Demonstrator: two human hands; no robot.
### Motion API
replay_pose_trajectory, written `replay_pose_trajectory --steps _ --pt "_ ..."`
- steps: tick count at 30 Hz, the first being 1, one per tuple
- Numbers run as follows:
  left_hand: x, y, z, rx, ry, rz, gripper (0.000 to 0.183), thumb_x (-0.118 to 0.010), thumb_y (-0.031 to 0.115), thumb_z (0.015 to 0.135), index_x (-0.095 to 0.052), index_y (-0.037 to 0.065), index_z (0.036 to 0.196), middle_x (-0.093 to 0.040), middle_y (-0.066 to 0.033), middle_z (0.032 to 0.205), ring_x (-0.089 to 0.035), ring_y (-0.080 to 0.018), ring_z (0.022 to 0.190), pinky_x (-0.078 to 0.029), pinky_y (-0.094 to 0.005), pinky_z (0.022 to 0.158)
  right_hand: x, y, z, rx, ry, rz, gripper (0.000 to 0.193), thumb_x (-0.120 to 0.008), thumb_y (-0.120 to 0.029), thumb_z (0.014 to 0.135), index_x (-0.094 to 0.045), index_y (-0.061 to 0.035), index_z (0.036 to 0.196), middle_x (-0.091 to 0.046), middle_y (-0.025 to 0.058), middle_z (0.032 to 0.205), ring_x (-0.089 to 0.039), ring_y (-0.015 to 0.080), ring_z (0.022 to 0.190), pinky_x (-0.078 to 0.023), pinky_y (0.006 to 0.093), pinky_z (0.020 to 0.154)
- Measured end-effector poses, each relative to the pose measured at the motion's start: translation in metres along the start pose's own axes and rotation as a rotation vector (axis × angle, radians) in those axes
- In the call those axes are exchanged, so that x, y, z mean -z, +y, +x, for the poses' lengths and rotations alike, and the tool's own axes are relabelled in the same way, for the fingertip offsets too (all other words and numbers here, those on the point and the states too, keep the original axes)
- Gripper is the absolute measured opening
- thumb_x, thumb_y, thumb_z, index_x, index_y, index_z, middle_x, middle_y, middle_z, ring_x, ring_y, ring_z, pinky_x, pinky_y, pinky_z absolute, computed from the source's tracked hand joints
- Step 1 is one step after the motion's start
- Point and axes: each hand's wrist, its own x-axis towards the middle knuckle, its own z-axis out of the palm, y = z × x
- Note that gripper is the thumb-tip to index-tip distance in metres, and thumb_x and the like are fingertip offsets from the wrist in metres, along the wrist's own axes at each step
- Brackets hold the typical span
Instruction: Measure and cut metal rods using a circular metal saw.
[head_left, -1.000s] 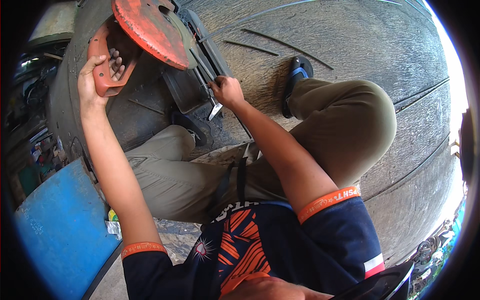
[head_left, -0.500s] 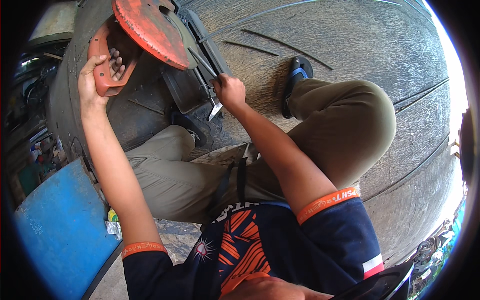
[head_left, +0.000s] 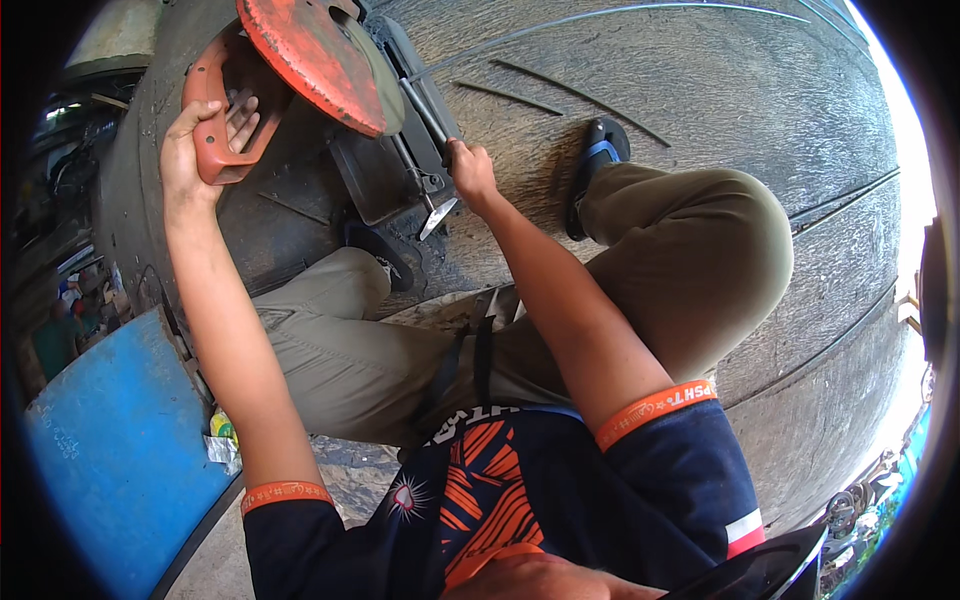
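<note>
My left hand (head_left: 190, 150) is wrapped loosely around the red-orange loop handle (head_left: 207, 128) of a chop saw, its fingers passing through the opening. The saw's round red guard (head_left: 310, 65), scuffed along its rim, leans over the dark base (head_left: 375, 175). My right hand (head_left: 472, 172) is closed on the near end of a slim metal bar (head_left: 424, 108). From there the bar runs up beside the guard. Just left of that hand, a threaded clamp rod with a flat metal crank handle (head_left: 438, 218) sticks out of the base. The guard hides the cutting disc.
Two thin rods (head_left: 580, 100) lie on the worn floor beyond my right foot in its sandal (head_left: 600, 150). A long thin bar (head_left: 620, 8) stretches across the top. The blue panel (head_left: 130, 440) stands at my left, near cluttered items (head_left: 85, 300).
My right hand has shifted slightly to the right with the metal bar. My left hand stays on the saw handle, and the whole view has moved a little.
</note>
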Motion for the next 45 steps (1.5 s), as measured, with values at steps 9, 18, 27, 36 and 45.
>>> replay_pose_trajectory --steps 9,18,27,36,45 --pt "0.011 -0.002 0.008 -0.068 0.020 -0.012 0.038 -0.058 0.001 0.074 -0.046 -0.009 0.109 -0.056 -0.0145 0.096 -0.058 -0.0230 0.090 -0.047 -0.0365 0.092 0.000 0.000 0.000 -0.016 -0.077 0.037 0.045 -0.046 -0.037 0.084 -0.061 0.0033 0.071 -0.059 0.0182 0.065 -0.058 0.0312 0.067 -0.043 0.0391 0.066" --pt "0.015 -0.003 0.010 -0.049 0.014 0.002 0.044 -0.058 0.002 0.075 -0.044 -0.008 0.115 -0.057 -0.0129 0.097 -0.058 -0.0201 0.087 -0.048 -0.0356 0.087 -0.002 0.001 -0.001 0.011 -0.079 -0.081 0.046 -0.045 -0.039 0.085 -0.060 0.0033 0.075 -0.060 0.0237 0.073 -0.059 0.0395 0.079 -0.043 0.0424 0.073" --pt "0.015 -0.003 0.006 -0.025 -0.064 -0.071 0.047 -0.057 0.006 0.076 -0.042 -0.007 0.119 -0.055 -0.0164 0.102 -0.054 -0.0266 0.097 -0.046 -0.0405 0.092 -0.007 -0.004 -0.008 0.062 -0.116 -0.110 0.045 -0.045 -0.039 0.089 -0.060 0.0025 0.081 -0.060 0.0250 0.077 -0.057 0.0417 0.083 -0.043 0.0437 0.074" --pt "0.012 -0.005 0.007 -0.022 -0.064 -0.062 0.048 -0.057 0.006 0.077 -0.041 -0.006 0.121 -0.055 -0.0164 0.103 -0.054 -0.0268 0.098 -0.045 -0.0409 0.093 -0.009 0.009 -0.001 0.201 -0.102 -0.170 0.042 -0.047 -0.038 0.090 -0.056 0.0010 0.078 -0.057 0.0213 0.071 -0.055 0.0390 0.074 -0.041 0.0432 0.066" --pt "0.013 -0.003 0.006 -0.015 -0.058 -0.056 0.047 -0.056 0.007 0.076 -0.042 -0.007 0.119 -0.055 -0.0172 0.104 -0.054 -0.0271 0.098 -0.045 -0.0412 0.094 -0.010 0.002 -0.010 0.286 -0.062 -0.238 0.040 -0.050 -0.036 0.089 -0.056 0.0009 0.077 -0.055 0.0230 0.071 -0.054 0.0409 0.074 -0.041 0.0449 0.065"
